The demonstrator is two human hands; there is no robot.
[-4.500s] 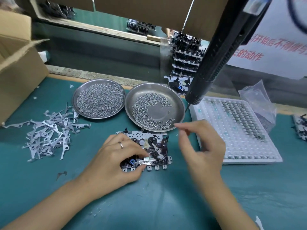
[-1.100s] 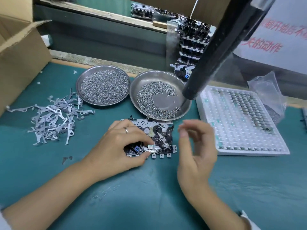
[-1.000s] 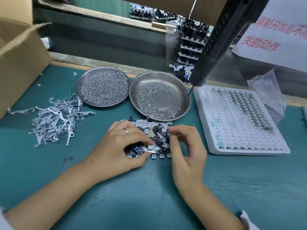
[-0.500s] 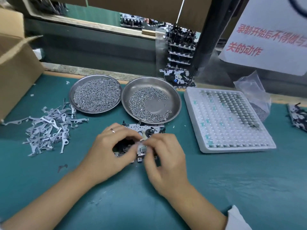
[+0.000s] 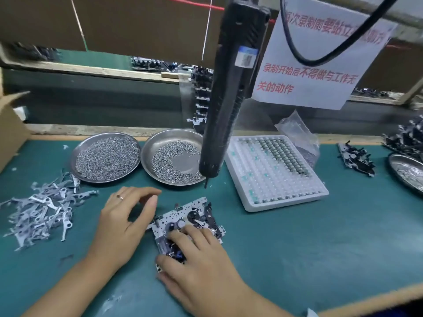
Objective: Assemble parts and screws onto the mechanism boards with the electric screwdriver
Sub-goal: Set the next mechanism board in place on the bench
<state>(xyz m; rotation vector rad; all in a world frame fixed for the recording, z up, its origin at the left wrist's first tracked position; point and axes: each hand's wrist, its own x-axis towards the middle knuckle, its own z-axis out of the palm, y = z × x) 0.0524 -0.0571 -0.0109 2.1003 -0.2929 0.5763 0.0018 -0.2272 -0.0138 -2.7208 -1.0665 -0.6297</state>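
The mechanism board (image 5: 183, 221), a thin perforated metal plate crowded with black plastic wheels and levers, lies flat on the dull green mat (image 5: 320, 248), just in front of the half-empty round steel dish (image 5: 174, 156). The right hand (image 5: 201, 266) rests on the near end of the board, fingers fairly straight and spread, pressing down on its parts, with the thumb at the near left corner. The left hand (image 5: 123, 223) is just left of the board, its fingers loosely curled and holding nothing; its thumb is close to the board's left edge, though contact cannot be told. Half a second ago both hands were bunched together over the board, the left one covering it; now the left has drawn off and the board sits turned at an angle. The black ribbed electric screwdriver (image 5: 226, 99) hangs over the right rim of that dish, its tip above the mat behind the board. The dish holds a crescent of small shiny screws (image 5: 169, 165); a second steel dish (image 5: 105, 156) to its left is nearly full of the same. Left of the board is a loose heap of flat grey metal levers (image 5: 41, 213). Right of the board a white moulded tray (image 5: 274, 175) with rows of small pockets has dark cylindrical parts filling its far right columns. A crumpled clear plastic bag (image 5: 297, 133) sits behind the tray.
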